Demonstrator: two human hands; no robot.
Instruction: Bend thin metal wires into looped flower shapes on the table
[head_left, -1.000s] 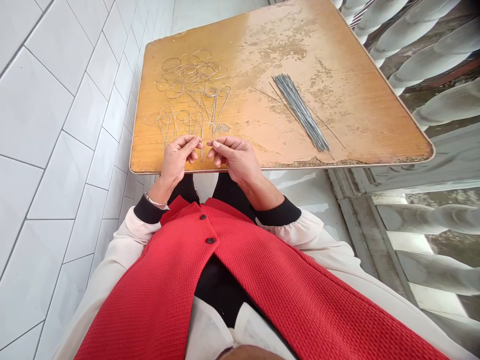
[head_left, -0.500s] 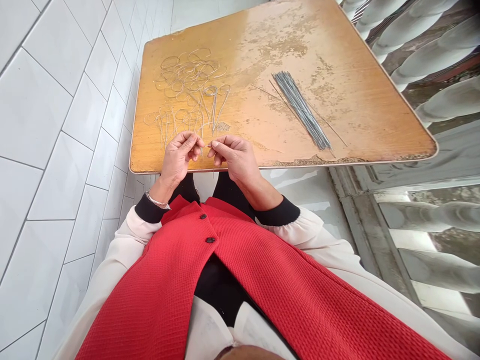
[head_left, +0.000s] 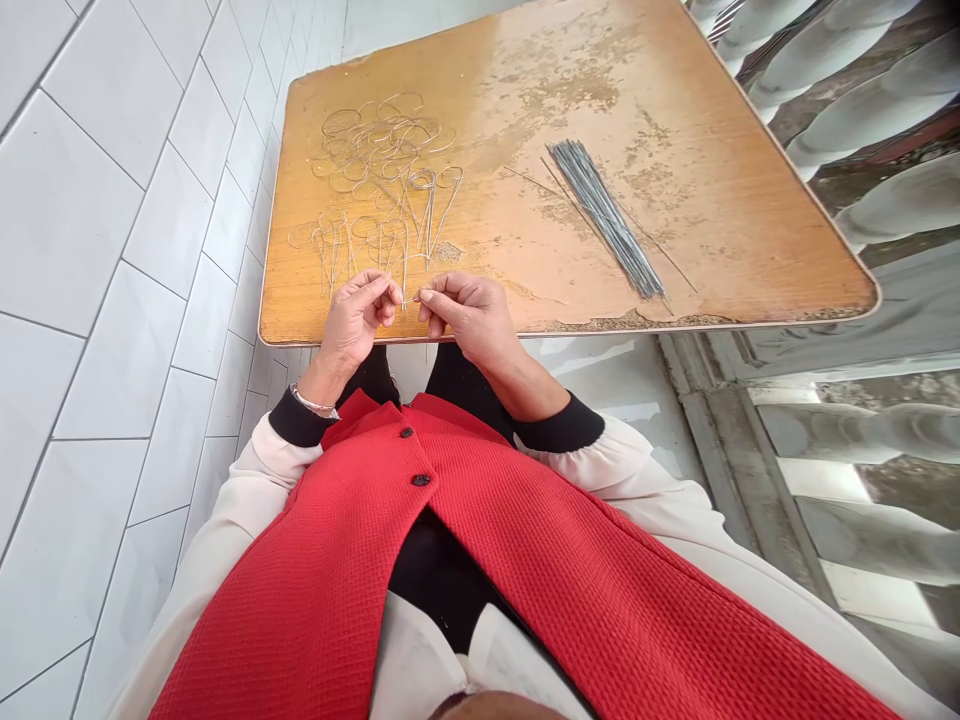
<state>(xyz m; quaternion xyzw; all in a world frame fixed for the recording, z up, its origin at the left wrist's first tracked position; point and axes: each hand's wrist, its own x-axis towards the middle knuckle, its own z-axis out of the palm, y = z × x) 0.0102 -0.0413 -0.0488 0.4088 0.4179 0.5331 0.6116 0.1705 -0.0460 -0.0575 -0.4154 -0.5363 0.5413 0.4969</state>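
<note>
At the near edge of the table, my left hand (head_left: 355,318) is closed, its thumb and fingertips pinched on a thin wire (head_left: 410,299). My right hand (head_left: 474,308) pinches the same wire a short way to the right, between thumb and bent forefinger. A short end hangs below my right fingers; the rest of the wire is hidden by the hands. Just beyond lie several wires with a loop at one end and straight legs (head_left: 429,220). Behind those is a tangle of curled wire rings (head_left: 379,140).
A bundle of straight grey wires (head_left: 607,220) lies on the right half of the worn wooden table (head_left: 750,230), a few loose ones beside it. A white tiled wall (head_left: 112,250) runs along the left. A pale balustrade (head_left: 840,140) stands to the right.
My fingertips have drawn slightly apart, with a little more gap between the two hands. Both hands still pinch the wire. The wires on the table lie as before.
</note>
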